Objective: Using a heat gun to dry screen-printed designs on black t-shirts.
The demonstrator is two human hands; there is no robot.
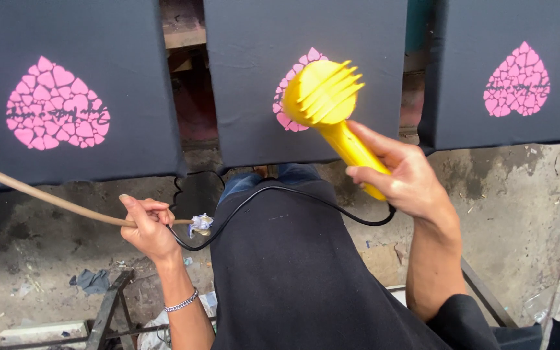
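Note:
My right hand (409,178) grips the handle of a yellow heat gun (325,97), its slotted head held over the pink heart print (293,97) on the middle black fabric panel (306,39). A black cord (273,194) runs from the gun across my dark-clothed lap to my left. My left hand (147,223) is closed on a thin tan stick (40,191) that reaches off to the left, with a scrap of pale cloth (200,224) at its near end.
Two more black panels with pink heart prints hang at the left (59,110) and right (516,81). Below is a stained concrete floor (533,214) with debris and a dark rag (91,280). A metal frame (108,311) stands at the lower left.

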